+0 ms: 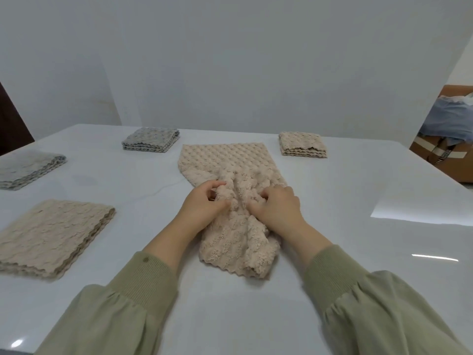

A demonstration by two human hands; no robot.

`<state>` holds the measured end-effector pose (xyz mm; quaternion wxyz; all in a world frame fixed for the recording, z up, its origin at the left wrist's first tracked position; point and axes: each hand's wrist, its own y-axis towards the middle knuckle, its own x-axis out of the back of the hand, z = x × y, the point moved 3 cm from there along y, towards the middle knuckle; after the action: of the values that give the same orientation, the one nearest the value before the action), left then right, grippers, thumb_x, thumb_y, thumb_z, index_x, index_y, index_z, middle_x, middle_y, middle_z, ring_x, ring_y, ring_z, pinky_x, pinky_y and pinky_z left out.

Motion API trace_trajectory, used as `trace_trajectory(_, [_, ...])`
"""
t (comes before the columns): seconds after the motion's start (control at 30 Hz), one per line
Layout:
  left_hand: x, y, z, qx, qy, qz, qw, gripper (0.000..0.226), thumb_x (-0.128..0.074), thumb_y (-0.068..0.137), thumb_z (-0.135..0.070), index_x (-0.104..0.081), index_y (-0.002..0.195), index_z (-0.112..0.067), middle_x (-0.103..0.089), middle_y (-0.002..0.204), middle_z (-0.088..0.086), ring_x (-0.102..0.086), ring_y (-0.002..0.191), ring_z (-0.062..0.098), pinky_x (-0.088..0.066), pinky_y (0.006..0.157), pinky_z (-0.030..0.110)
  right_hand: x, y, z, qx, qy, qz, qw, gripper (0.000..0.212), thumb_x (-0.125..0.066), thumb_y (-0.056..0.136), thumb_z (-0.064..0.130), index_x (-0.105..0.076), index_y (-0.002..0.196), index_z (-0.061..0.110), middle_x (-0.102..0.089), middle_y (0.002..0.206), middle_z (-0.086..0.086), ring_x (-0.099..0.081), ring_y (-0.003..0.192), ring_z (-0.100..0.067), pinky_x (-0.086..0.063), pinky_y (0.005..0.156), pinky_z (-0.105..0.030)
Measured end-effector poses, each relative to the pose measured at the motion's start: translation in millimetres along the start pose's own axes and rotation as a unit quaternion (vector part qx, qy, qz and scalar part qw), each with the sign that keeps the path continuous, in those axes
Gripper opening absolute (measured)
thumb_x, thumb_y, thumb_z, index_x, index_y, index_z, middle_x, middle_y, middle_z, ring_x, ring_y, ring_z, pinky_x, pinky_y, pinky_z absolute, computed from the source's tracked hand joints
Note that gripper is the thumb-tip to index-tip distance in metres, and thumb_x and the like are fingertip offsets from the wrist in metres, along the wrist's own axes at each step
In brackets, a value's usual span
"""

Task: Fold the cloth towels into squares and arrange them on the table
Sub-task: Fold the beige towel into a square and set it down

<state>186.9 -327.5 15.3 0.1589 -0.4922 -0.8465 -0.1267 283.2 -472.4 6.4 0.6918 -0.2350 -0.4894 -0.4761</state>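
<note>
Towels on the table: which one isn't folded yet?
The beige towel in the middle, bunched up and gripped by the left hand and right hand. The two grey towels and two other beige towels lie as neat folded squares.

Fluffy, dimpled beige cloth towel (225, 160) on a smooth glossy white table (358, 201)

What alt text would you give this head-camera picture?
A person's left hand and right hand grip the middle of a crumpled beige towel on a white table. Folded towels lie around: left-edge grey towel, far grey towel, near-left beige towel, far-right beige towel.
</note>
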Motion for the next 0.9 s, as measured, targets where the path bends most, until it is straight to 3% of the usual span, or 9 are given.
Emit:
trace_trajectory(0.1, [-2.8,-1.3,1.1,0.092,-0.213,0.046,0.972,0.005,-0.063,0.088,-0.020,-0.065,0.089,-0.023,-0.067,0.094,0.004,-0.063,0.091,0.023,-0.052,0.084,0.039,-1.6,-2.2,2.4,0.066,0.139,0.010,0.988,0.009,-0.060,0.080,0.022,-0.057,0.087,0.018,-0.059,0.100,-0.005,-0.051,0.101,-0.025,-0.041,0.083,-0.034])
trace_trajectory(0.3, [8.7,-5.1,-3.6,0.189,-0.492,0.080,0.846,0.025,-0.048,0.094,-0.020,-0.065,0.081,-0.007,-0.066,0.077,0.009,-0.066,0.066,0.021,-0.057,0.057,0.029,6.2,-11.1,8.1,0.119,0.182,-0.011,0.976,0.015,-0.045,0.077,-0.004,-0.049,0.081,0.010,-0.054,0.086,-0.005,-0.045,0.080,-0.019,-0.031,0.062,-0.030])
trace_trajectory(0.37, [14.1,-7.8,-4.2,0.197,-0.498,0.112,0.837,0.025,-0.046,0.095,-0.017,-0.067,0.096,-0.004,-0.071,0.082,0.014,-0.071,0.074,0.025,-0.059,0.068,0.037,6.3,-10.3,6.1,0.114,0.178,-0.019,0.977,0.018,-0.045,0.078,-0.004,-0.047,0.081,0.014,-0.054,0.085,-0.002,-0.045,0.079,-0.018,-0.028,0.062,-0.029])
trace_trajectory(0.43, [17.5,-7.7,-2.9,0.200,-0.468,0.118,0.853,0.028,-0.049,0.092,-0.010,-0.058,0.118,-0.007,-0.073,0.081,0.013,-0.070,0.081,0.021,-0.054,0.084,0.038,6.5,-9.4,3.5,0.108,0.185,-0.028,0.976,0.019,-0.045,0.078,-0.004,-0.047,0.081,0.015,-0.053,0.084,0.000,-0.044,0.079,-0.017,-0.027,0.063,-0.028])
trace_trajectory(0.57, [34.7,1.4,2.3,0.167,-0.291,-0.019,0.942,0.044,-0.052,0.085,0.003,-0.054,0.125,-0.017,-0.058,0.052,0.000,-0.045,0.041,0.007,-0.035,0.042,0.020,6.3,-6.0,-1.9,0.099,0.195,-0.033,0.975,0.020,-0.046,0.076,-0.005,-0.049,0.081,0.014,-0.056,0.087,-0.002,-0.048,0.082,-0.019,-0.032,0.065,-0.029])
trace_trajectory(0.63, [47.9,4.9,6.0,0.113,-0.062,-0.113,0.985,0.046,-0.053,0.082,-0.001,-0.056,0.124,-0.021,-0.059,0.062,0.003,-0.050,0.048,0.013,-0.036,0.050,0.023,4.6,-5.2,-2.0,0.099,0.202,-0.017,0.974,0.019,-0.054,0.078,0.000,-0.053,0.086,0.017,-0.058,0.094,-0.001,-0.050,0.088,-0.017,-0.031,0.067,-0.023])
trace_trajectory(0.73, [46.0,3.0,8.2,0.003,0.310,-0.174,0.935,0.051,-0.052,0.085,-0.017,-0.046,0.134,-0.024,-0.060,0.113,0.007,-0.056,0.102,0.027,-0.044,0.081,0.036,6.6,-5.8,-0.6,0.085,0.259,-0.007,0.962,0.006,-0.061,0.086,0.022,-0.061,0.090,0.018,-0.061,0.094,0.004,-0.053,0.085,-0.010,-0.034,0.067,-0.019])
trace_trajectory(0.8, [34.9,1.4,1.8,-0.100,0.354,-0.190,0.910,0.052,-0.051,0.090,-0.021,-0.040,0.140,-0.018,-0.048,0.131,0.010,-0.041,0.120,0.029,-0.038,0.096,0.041,11.3,-4.4,-4.7,0.062,0.291,-0.044,0.954,0.016,-0.052,0.092,0.027,-0.064,0.089,0.016,-0.064,0.090,0.002,-0.054,0.082,-0.011,-0.039,0.069,-0.021])
trace_trajectory(0.9, [16.6,2.1,-3.0,-0.177,0.358,-0.097,0.912,0.050,-0.045,0.097,-0.032,-0.036,0.144,-0.018,-0.039,0.146,0.007,-0.027,0.135,0.025,-0.024,0.110,0.039,14.9,3.8,-18.3,0.016,0.128,-0.126,0.984,0.028,-0.043,0.095,0.024,-0.064,0.082,0.011,-0.063,0.088,-0.005,-0.053,0.091,-0.025,-0.041,0.075,-0.034])
